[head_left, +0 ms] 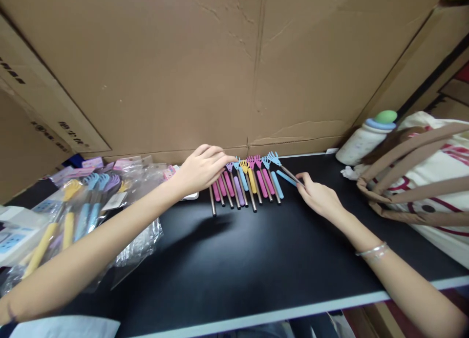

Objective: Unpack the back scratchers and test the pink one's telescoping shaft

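Right hand point(318, 196) first: curled tight round the lower end of a blue-clawed metal rod point(283, 167), at the right end of the row, with a blue handle point(287, 178) just beside it on the black surface point(256, 260). Over to the left hand point(207, 169): stretched above the row's left end, fingers loosely bent, one fingertip close by the purple and blue claws; impossible to tell whether holding anything.

On to the writing: dark Chinese characters on the cardboard point(164, 74) at the left, too blurred to read with certainty; on the white-and-blue box point(16, 238), print too small to make out.

And the count! Seven claw heads point(244, 167) in sight, the gripped one included: three blue, two pink, one purple, one yellow. Ten handles in view, mostly laid between metal rods: five pink, three blue, one purple, one yellow. Far left, in clear bags, at least four back scratchers point(68, 229). Over at the right, one white bottle point(361, 145), one tote bag point(425, 172). Round the right wrist, one bracelet point(373, 251).
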Demonstrator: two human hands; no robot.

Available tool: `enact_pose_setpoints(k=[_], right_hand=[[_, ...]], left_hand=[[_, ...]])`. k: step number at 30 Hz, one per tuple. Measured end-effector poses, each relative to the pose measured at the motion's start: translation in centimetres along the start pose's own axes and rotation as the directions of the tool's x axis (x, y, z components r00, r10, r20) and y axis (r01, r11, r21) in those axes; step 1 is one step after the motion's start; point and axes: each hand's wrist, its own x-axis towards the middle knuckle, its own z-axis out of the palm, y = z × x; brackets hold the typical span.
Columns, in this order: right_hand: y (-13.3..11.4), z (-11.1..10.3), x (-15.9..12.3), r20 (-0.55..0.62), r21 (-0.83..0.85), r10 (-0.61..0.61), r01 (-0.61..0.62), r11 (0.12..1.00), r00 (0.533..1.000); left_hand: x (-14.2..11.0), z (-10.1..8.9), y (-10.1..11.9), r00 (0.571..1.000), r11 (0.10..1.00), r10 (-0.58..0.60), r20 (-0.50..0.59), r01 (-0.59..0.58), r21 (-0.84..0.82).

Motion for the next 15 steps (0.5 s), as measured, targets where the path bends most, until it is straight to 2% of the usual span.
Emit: enact_pose_setpoints(k=[3, 7, 12, 15], right_hand=[[-0.9, 0.6, -0.2, -0.037, -0.047, -0.035, 0.034, 0.998, 0.999], [-1.8, 1.0, -0.2, -0.111, -0.2, -0.046, 0.023, 0.979, 0.993], [-2.1, 1.3, 0.0, -0.17, -0.293, -0.101, 0.048, 0.955, 0.98], [-1.6, 1.4, 0.8, -0.248, -0.32, -0.197, 0.112, 0.941, 0.948]], left_hand=[[-2.8, -0.3, -0.6, 0.997, 0.999, -0.022, 0.07, 0.02, 0.028], [-5.9, -0.8, -1.6, 0.992, 0.998, -0.042, 0.118, 0.035, 0.06], [-8.4, -1.9, -3.0, 0.987, 0.993, -0.08, 0.137, 0.068, 0.092], [-9.4, -2.6, -3.5, 0.979, 0.993, -0.094, 0.183, 0.078, 0.092]])
